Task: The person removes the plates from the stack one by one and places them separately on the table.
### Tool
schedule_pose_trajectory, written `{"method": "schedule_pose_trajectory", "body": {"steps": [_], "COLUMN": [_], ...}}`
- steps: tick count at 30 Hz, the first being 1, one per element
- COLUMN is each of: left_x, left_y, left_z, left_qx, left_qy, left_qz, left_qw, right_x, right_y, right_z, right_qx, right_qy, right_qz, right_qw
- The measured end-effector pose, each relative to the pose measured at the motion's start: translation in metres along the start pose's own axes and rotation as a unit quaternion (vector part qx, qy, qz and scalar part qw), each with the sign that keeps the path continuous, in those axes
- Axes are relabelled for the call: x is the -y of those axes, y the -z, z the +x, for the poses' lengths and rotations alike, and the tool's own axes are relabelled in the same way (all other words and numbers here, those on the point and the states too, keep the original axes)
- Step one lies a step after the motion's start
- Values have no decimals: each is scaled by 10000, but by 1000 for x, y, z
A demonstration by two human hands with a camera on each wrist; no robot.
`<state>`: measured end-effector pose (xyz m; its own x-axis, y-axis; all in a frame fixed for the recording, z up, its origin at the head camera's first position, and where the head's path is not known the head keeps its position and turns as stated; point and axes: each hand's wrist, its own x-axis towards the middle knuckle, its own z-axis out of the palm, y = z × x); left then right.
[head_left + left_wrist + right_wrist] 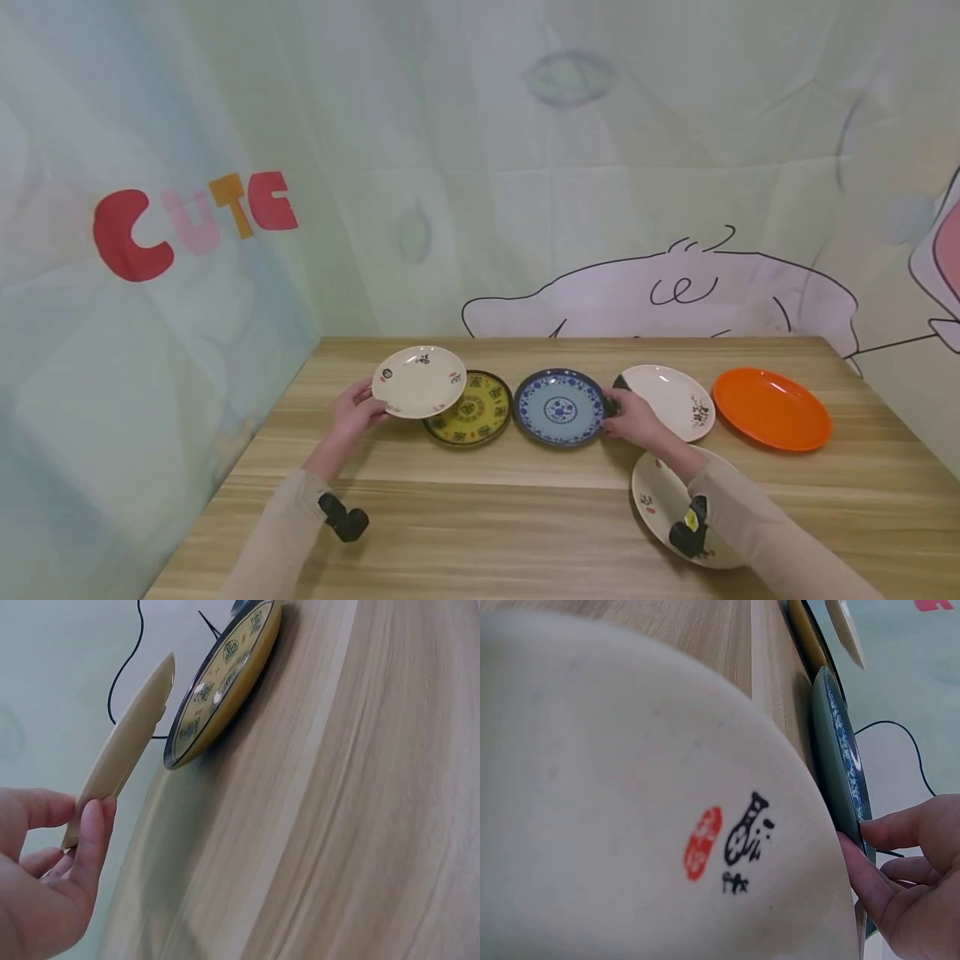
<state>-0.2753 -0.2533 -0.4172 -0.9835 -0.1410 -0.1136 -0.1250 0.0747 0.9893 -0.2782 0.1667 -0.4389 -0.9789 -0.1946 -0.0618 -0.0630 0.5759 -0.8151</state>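
My left hand [362,410] grips the left rim of a cream plate [417,385] with small painted marks, thumb on top and fingers beneath. In the left wrist view, that plate [124,746] is raised off the table. It partly covers a yellow-green plate [471,408] with a dark rim. Right of that lies a blue patterned plate [559,408], whose right rim my right hand [633,418] pinches between thumb and fingers. In the right wrist view, the blue plate [832,754] looks slightly tilted; whether it touches the table I cannot tell.
A white plate [667,396] with a dark patch lies behind my right hand, and an orange plate [772,408] lies farther right. Another cream plate [660,500] sits under my right forearm, nearer the front. A printed curtain [480,208] hangs behind the wooden table [450,533].
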Motion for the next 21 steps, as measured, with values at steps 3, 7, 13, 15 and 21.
{"method": "schedule_pose_trajectory", "body": {"steps": [3, 7, 13, 15, 21], "left_x": [2, 3, 6, 7, 7], "left_y": [8, 16, 24, 26, 31], "left_z": [0, -1, -2, -4, -13], "left_qx": [-64, -185, -428, -481, -569], "left_qy": [37, 34, 150, 178, 213], "left_qz": [42, 47, 132, 149, 117], "left_qw": [10000, 9998, 9989, 9986, 9981], "right_x": [1, 2, 2, 1, 2], "right_y": [0, 0, 0, 1, 1], "right_z": [-1, -1, -1, -1, -1], "right_qx": [-10, -24, -20, -2, 11], "right_qy": [-14, -14, -23, -5, -1], "right_qz": [-21, -60, -38, -71, -80], "right_qw": [10000, 10000, 10000, 10000, 10000]}}
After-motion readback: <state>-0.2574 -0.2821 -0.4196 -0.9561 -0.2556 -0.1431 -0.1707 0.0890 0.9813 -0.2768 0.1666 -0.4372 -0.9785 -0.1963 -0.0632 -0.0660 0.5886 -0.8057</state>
